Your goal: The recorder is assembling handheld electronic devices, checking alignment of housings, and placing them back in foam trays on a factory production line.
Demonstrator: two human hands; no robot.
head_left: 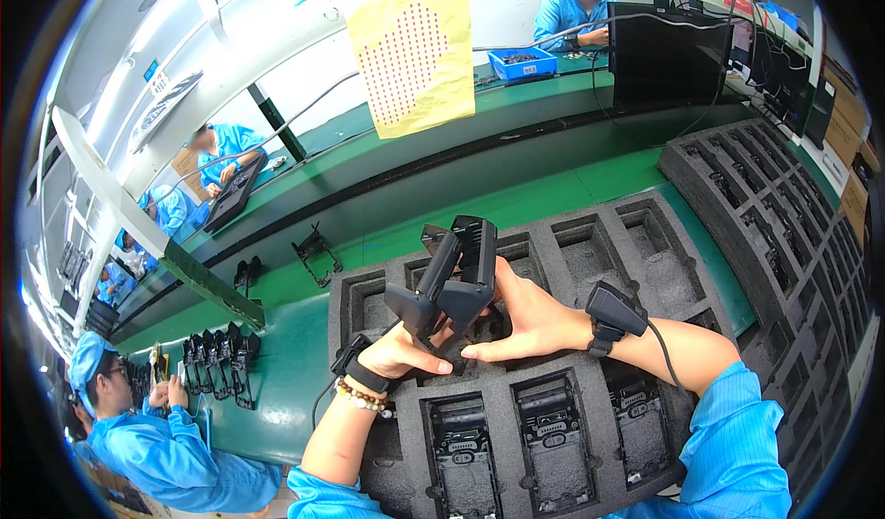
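My left hand and my right hand are both closed around black plastic housing parts, held up over a grey foam tray. Two long ribbed pieces stand side by side between the hands; I cannot tell whether they are joined. The fingers are partly hidden behind them. Near me, the tray's pockets hold several black device frames with rounded bars at their tops. Along its far side are pockets with bare foam showing. Each wrist wears a black strapped device with a cable.
Stacked foam trays with black parts stand at the right. Loose black frames lie on the green bench, with a row of frames at the left beside a co-worker. A yellow sheet hangs ahead, near a dark monitor.
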